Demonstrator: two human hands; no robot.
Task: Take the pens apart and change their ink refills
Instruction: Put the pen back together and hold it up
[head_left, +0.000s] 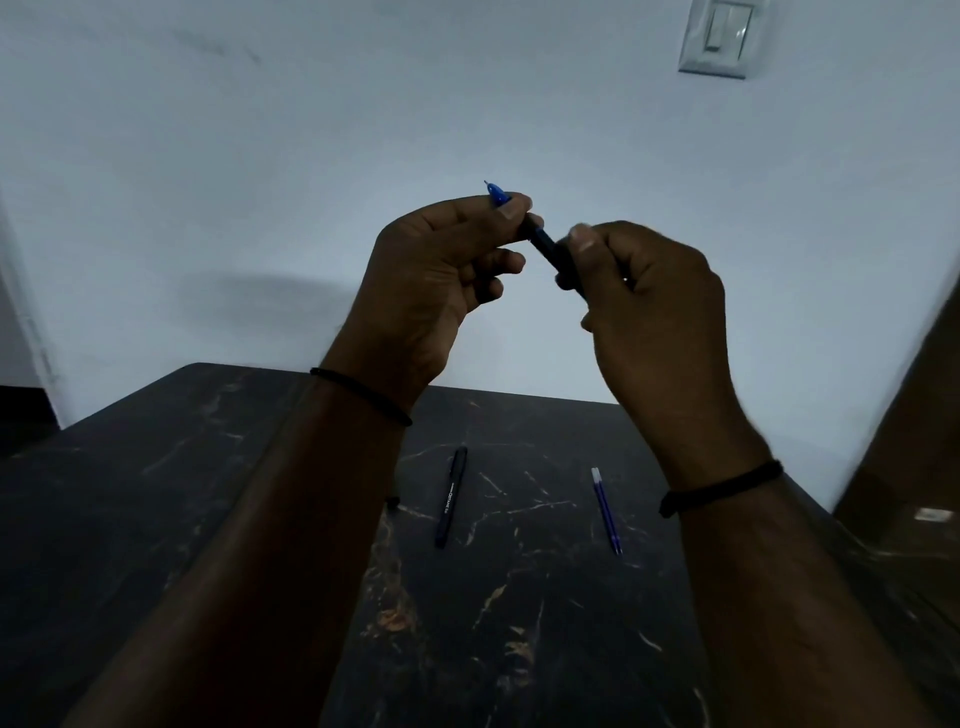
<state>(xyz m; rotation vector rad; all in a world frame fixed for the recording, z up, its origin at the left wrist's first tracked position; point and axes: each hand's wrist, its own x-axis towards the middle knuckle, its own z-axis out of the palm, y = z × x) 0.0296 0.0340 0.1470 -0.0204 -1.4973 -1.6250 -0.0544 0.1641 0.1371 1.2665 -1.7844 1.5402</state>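
I count two pens: one held up at the centre of the frame, one lying on the table below. One loose refill lies lower right of centre. Two hands, left and right, two wristbands, and one wall switch upper right.

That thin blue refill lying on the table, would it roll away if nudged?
Probably: the refill looks like a slim round tube lying flat on the smooth marble-patterned table, so it may roll sideways. It seems very light, and likely bends a little if pinched.
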